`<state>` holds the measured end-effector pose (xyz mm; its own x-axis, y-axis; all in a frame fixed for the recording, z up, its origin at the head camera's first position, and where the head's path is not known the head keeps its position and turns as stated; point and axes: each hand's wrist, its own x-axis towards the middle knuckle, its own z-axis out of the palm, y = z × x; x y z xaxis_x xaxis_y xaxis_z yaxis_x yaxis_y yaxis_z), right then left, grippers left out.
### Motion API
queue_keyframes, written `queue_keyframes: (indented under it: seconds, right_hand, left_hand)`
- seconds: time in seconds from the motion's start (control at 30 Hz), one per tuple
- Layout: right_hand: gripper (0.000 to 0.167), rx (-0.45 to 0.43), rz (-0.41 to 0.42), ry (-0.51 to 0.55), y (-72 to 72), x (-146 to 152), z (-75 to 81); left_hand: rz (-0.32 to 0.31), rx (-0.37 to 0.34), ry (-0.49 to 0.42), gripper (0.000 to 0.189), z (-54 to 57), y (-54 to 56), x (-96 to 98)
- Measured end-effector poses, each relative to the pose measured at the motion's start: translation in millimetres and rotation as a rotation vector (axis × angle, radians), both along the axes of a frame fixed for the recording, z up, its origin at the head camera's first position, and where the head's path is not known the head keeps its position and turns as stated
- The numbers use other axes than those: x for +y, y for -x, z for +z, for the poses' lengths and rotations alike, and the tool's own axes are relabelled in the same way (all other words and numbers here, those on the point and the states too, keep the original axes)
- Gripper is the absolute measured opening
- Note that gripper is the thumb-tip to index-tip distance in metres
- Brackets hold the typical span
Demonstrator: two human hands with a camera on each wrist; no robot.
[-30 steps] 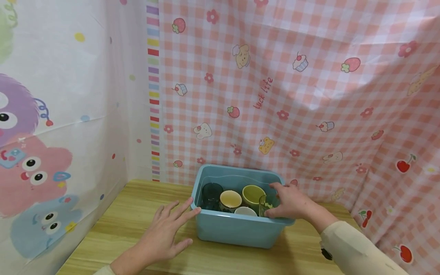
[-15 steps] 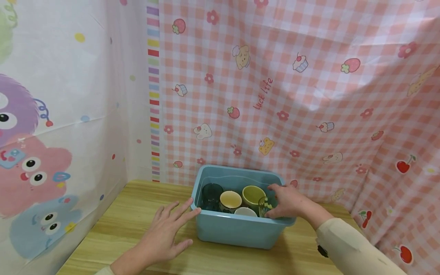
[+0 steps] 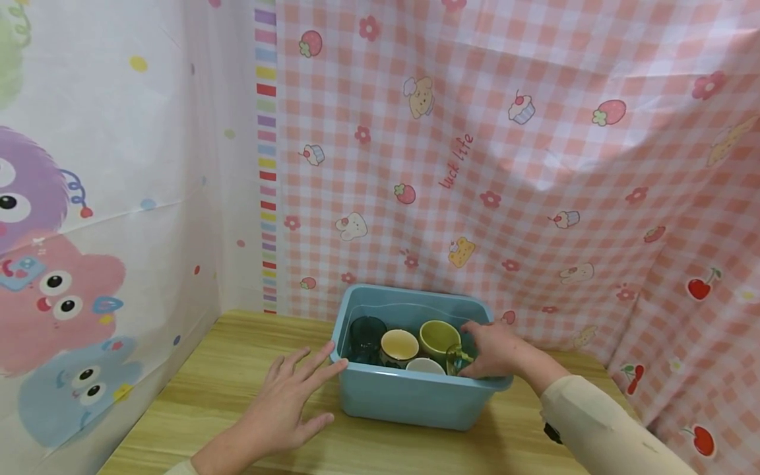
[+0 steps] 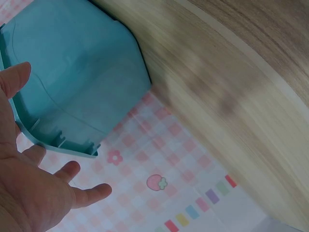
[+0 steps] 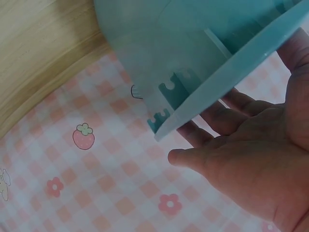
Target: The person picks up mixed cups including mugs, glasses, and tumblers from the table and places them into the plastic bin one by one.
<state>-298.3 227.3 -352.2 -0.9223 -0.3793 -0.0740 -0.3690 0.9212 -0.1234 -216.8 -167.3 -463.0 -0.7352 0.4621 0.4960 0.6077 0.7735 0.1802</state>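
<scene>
A blue plastic bin [image 3: 410, 399] stands on the table with several cups inside. At its right end, my right hand [image 3: 495, 348] reaches over the rim and pinches a clear greenish glass cup [image 3: 454, 359]; part of the cup is hidden by the thumb. In the right wrist view the right fingers [image 5: 219, 116] pass behind the bin's rim, their tips hidden. My left hand [image 3: 282, 402] lies with fingers spread, its fingertips at the bin's left rim. Inside are a dark glass [image 3: 367, 333], a cream-lined cup [image 3: 400, 345], an olive-green cup [image 3: 439, 336] and a white cup [image 3: 425, 366].
The wooden table [image 3: 285, 330] runs under the bin. A pink checked cloth [image 3: 475, 165] hangs right behind it, and a white cartoon-print cloth [image 3: 148, 264] hangs along the left side.
The glass cup has turned more upright within my right hand. The right wrist and sleeve have shifted slightly left; the left hand and bin have stayed put.
</scene>
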Motion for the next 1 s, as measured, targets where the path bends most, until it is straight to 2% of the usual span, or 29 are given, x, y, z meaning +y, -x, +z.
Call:
queue_keyframes:
  seconds: [0.23,0.63,1.0]
  right_hand:
    - [0.084,0.027,0.026,-0.031,2.3,0,-7.1]
    - [0.084,-0.021,-0.010,-0.044,6.4,-2,-12.4]
    - [0.082,-0.043,-0.045,-0.104,10.7,-6,-16.2]
  left_hand:
    - [0.004,-0.006,0.006,0.091,-0.9,0.5,0.2]
    - [0.007,-0.006,0.004,0.091,-0.3,0.4,0.2]
    - [0.012,-0.028,0.009,0.091,2.2,-1.5,0.5]
